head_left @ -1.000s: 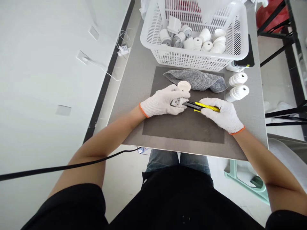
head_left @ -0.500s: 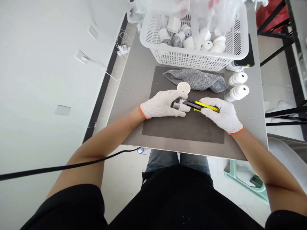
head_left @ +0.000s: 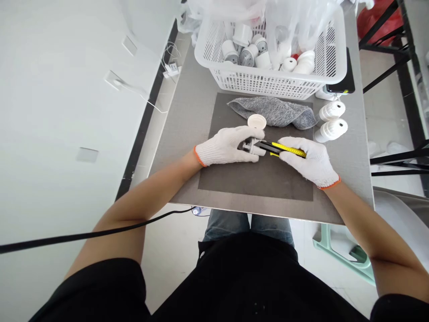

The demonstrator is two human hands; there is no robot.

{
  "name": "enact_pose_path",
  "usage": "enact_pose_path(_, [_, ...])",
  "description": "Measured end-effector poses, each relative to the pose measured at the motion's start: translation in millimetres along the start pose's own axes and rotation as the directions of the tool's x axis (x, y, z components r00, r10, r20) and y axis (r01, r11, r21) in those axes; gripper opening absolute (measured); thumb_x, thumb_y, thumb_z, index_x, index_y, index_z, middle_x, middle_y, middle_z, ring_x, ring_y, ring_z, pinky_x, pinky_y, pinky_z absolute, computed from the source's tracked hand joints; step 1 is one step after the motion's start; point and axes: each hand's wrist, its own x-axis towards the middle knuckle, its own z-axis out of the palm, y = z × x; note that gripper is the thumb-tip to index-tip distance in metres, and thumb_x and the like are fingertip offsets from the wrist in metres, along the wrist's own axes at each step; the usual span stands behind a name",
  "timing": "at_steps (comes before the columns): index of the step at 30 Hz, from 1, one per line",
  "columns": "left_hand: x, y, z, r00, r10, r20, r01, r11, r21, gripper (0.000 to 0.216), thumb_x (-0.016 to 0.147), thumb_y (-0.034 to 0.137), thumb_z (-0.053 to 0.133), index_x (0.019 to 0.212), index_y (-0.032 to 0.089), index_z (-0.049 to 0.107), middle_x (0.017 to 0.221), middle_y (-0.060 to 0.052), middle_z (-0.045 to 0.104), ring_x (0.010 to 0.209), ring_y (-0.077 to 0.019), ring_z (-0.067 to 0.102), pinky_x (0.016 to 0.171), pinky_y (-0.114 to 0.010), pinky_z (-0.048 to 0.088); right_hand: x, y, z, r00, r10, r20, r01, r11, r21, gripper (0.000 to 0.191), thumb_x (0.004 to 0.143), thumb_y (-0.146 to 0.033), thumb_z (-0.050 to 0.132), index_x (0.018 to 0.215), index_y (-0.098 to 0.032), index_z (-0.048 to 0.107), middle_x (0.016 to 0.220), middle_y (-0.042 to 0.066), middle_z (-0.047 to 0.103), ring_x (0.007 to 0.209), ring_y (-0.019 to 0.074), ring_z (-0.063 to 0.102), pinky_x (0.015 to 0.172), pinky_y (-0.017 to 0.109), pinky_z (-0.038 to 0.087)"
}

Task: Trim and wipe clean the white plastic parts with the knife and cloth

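My left hand [head_left: 231, 145], in a white knit glove with an orange cuff, grips a small white-and-grey plastic part [head_left: 256, 148] between thumb and fingers. My right hand [head_left: 311, 161], gloved alike, is closed around a yellow-and-black utility knife [head_left: 288, 149]. The knife's front end meets the plastic part; whether the blade cuts into it I cannot tell. Just beyond my left thumb lies a round white cap [head_left: 257, 121]. Under both hands is a dark grey mat [head_left: 258, 181].
Behind the mat lies a crumpled grey cloth [head_left: 278, 112]. A white basket [head_left: 268, 82] holds several white-and-grey parts and plastic bags. Two white ribbed pieces [head_left: 331, 130] stand to the right, near a black phone [head_left: 346, 76]. A black cable [head_left: 100, 232] crosses my left arm.
The knife's front end has shifted slightly left against the plastic part, my right hand moving with it. In the basket, the plastic bags hang a little differently. My left hand keeps its grip.
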Motion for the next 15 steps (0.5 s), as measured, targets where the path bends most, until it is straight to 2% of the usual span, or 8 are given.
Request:
enact_pose_path(5, [-1.6, 0.5, 3.9, 0.998, -0.006, -0.069, 0.008, 1.0, 0.029, 0.073, 0.091, 0.029, 0.091, 0.16, 0.031, 0.068, 0.151, -0.004, 0.078, 0.132, -0.0237, 0.078, 0.115, -0.033, 0.058, 0.0, 1.1, 0.8, 1.0, 0.007, -0.019, -0.008, 1.0, -0.012, 0.033, 0.095, -0.044, 0.088, 0.127, -0.033, 0.091, 0.139, 0.001, 0.086, 0.132, 0.0344, 0.083, 0.129, 0.058, 0.062])
enact_pose_path(10, [-0.1, -2.5, 2.1, 0.999, 0.045, -0.031, -0.044, 0.999, 0.015, 0.072, 0.09, 0.037, 0.093, 0.158, 0.031, 0.071, 0.164, -0.006, 0.072, 0.148, -0.028, 0.072, 0.125, -0.035, 0.056, -0.4, 0.8, 1.2, 1.0, -0.013, 0.013, 0.014, 0.999, -0.035, 0.037, 0.093, -0.048, 0.089, 0.126, -0.032, 0.092, 0.137, 0.002, 0.087, 0.13, 0.0364, 0.084, 0.128, 0.06, 0.063])
enact_pose_path(15, [0.5, -4.3, 0.2, 0.996, 0.088, 0.008, -0.088, 0.996, -0.022, 0.069, 0.095, 0.046, 0.089, 0.16, 0.032, 0.07, 0.163, -0.005, 0.074, 0.147, -0.0273, 0.073, 0.128, -0.035, 0.054, 0.1, 1.2, 2.5, 0.998, -0.002, -0.056, 0.001, 1.0, -0.027, 0.036, 0.098, -0.047, 0.085, 0.129, -0.029, 0.09, 0.139, 0.002, 0.086, 0.132, 0.0347, 0.083, 0.128, 0.057, 0.063])
